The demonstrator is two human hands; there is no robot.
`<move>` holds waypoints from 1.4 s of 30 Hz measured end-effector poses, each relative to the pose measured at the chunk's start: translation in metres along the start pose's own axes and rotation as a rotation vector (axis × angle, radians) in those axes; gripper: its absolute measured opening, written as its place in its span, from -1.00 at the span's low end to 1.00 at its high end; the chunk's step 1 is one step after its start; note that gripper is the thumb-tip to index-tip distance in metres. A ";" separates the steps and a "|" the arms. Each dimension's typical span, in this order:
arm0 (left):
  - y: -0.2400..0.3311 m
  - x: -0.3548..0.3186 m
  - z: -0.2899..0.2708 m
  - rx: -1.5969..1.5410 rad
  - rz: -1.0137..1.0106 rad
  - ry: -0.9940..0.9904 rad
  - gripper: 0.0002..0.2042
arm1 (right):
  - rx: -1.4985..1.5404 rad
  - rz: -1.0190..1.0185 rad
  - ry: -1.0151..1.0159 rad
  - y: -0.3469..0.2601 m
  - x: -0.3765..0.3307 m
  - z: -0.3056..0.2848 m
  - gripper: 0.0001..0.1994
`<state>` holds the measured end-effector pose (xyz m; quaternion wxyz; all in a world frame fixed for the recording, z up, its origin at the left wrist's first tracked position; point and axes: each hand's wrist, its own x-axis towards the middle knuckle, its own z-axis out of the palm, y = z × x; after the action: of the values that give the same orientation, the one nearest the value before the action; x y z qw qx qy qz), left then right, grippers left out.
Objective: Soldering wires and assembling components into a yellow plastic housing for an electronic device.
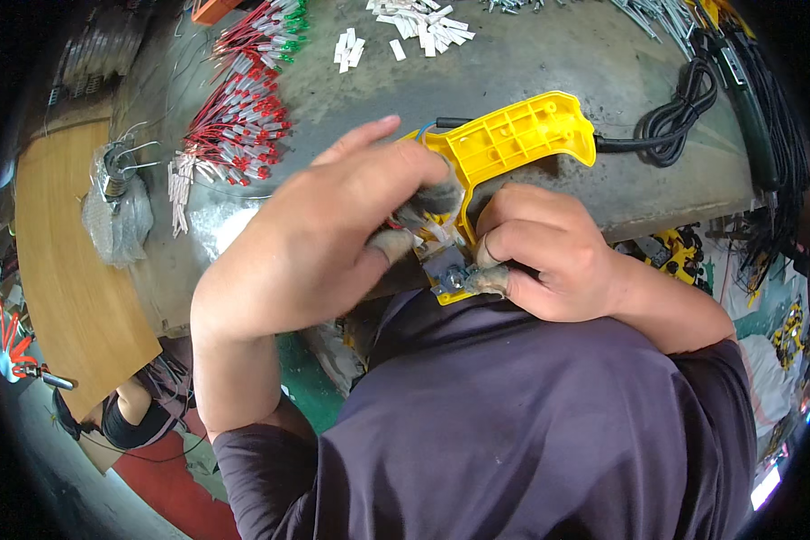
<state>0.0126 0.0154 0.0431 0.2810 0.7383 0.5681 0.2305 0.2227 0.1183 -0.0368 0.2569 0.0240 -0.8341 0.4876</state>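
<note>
A yellow plastic tool housing half (pixel 522 135), ribbed inside its handle, lies tilted across the table's near edge and my lap. My right hand (pixel 549 252) is closed on its lower edge, the thumb beside a small metal-and-clear part (pixel 455 277). Over the housing's left side my left hand (pixel 333 216) bends its forefinger and thumb together, with dark, worn covers on the tips; what they grip is hidden. White pieces (pixel 441 236) show inside the housing between the hands. A blue wire and a black sleeve stick out above my left fingers. A black cord (pixel 625 144) leaves the handle's end.
Bundles of red-wired indicator lamps (pixel 238 121) lie at left on the grey table (pixel 351 99). White strips (pixel 423 25) and long screws (pixel 652 22) sit at the back. Coiled cord (pixel 688 112) is at right. Bubble wrap (pixel 117 220) rests left; another person is at lower left.
</note>
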 end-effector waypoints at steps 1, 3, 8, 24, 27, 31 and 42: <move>-0.002 0.000 0.000 0.020 0.007 0.038 -0.57 | 0.001 0.002 0.001 0.000 0.001 0.000 -0.75; 0.001 0.004 -0.007 0.033 -0.004 0.013 -0.56 | -0.009 -0.033 0.010 0.001 0.002 -0.001 -0.81; 0.008 0.006 0.000 -0.012 -0.039 -0.033 -0.54 | -0.002 -0.007 -0.018 0.000 0.000 -0.004 -0.75; -0.027 -0.048 -0.006 -0.164 -0.289 0.014 -0.42 | -0.104 -0.159 0.118 -0.001 0.005 0.015 -0.75; -0.021 -0.034 -0.002 -0.091 -0.255 0.042 -0.45 | -0.127 -0.106 0.126 0.001 0.005 0.018 -0.77; -0.007 -0.019 0.006 -0.017 -0.292 -0.008 -0.48 | -0.159 -0.094 0.146 0.008 -0.006 0.013 -0.77; -0.055 -0.042 -0.027 0.192 -0.051 0.376 -0.51 | -0.172 -0.023 0.149 -0.002 -0.004 0.023 -0.72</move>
<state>-0.0545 -0.0107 0.0246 0.1042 0.6913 0.6482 0.3018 0.2176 0.0978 -0.0465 0.3249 -0.0247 -0.8512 0.4115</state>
